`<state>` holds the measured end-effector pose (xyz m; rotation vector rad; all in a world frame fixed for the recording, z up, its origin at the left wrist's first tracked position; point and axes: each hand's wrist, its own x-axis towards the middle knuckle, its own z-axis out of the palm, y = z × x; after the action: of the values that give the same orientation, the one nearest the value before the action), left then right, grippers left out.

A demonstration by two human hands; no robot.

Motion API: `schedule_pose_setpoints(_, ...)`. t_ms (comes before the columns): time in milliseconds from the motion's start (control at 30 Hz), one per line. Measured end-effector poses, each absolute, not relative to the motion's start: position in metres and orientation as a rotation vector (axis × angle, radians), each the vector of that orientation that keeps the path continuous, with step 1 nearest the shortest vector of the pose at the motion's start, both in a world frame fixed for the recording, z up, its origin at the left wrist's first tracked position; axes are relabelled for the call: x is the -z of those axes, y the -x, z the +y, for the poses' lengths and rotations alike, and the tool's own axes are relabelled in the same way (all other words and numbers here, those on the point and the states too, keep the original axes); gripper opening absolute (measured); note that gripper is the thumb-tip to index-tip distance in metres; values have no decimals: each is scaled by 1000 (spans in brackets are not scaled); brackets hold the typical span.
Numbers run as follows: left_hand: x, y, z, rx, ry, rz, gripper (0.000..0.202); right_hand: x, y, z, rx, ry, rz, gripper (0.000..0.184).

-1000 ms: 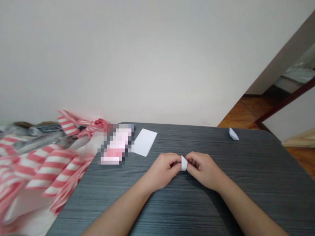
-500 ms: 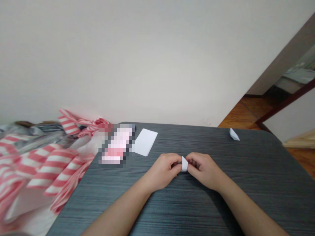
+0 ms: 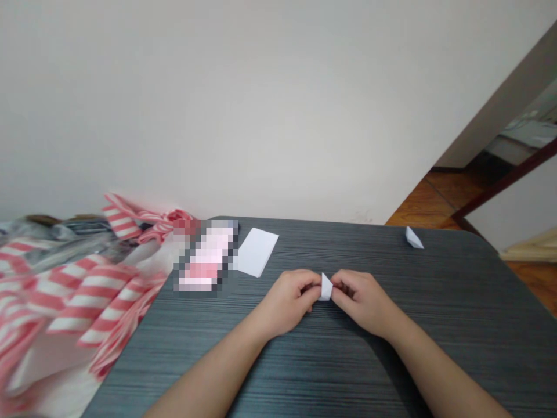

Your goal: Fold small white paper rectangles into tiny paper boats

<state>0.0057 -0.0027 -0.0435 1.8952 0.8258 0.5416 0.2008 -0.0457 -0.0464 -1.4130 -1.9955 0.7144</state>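
Observation:
A small piece of folded white paper [image 3: 326, 287] is held between my two hands, just over the dark table. My left hand [image 3: 292, 301] pinches its left side between thumb and fingers. On the opposite side, my right hand [image 3: 359, 299] grips the right edge with thumb and curled fingers. The fingers hide both ends of the piece, so only its pointed middle shows. Farther back on the right lies another folded white paper piece [image 3: 414, 238], apart from both hands.
A stack of white paper sheets [image 3: 258, 252] lies beyond my left hand, beside a pixelated flat rectangular object [image 3: 207, 255]. Red-and-white striped cloth [image 3: 93, 290] is heaped left of the dark wood-grain table [image 3: 278, 371]. A pale wall [image 3: 278, 116] rises behind the table's far edge.
Both hands keep their pinch on the folded paper, which has risen very slightly in view. The sheets and the other folded piece stay where they were.

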Motion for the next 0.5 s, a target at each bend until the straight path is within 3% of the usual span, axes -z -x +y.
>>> schedule_pose_setpoints(500, 44, -5, -3, -533, -1795, 872, 20, 42, -202, -49, -737, 1379, -2017, 10)
